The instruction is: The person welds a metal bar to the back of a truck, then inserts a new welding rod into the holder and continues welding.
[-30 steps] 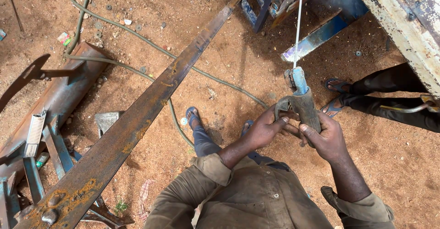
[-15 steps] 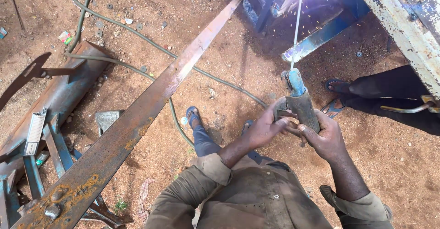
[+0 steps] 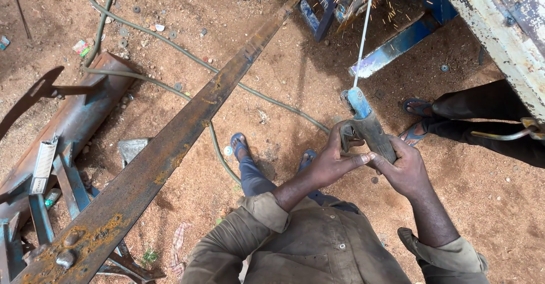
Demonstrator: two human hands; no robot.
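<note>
You wrap both your left hand (image 3: 335, 159) and right hand (image 3: 404, 169) tight around the welding holder (image 3: 372, 129), steadying its rod (image 3: 363, 34), which rises beyond your fingers to the sparking blue frame (image 3: 326, 5).

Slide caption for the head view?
Both hands grip an electrode holder, its rod sparking against blue steel framing.

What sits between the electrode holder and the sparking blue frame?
Only the thin welding rod, running from the electrode holder up to the sparking blue frame; bare red dirt beneath it, per the head view.
</note>
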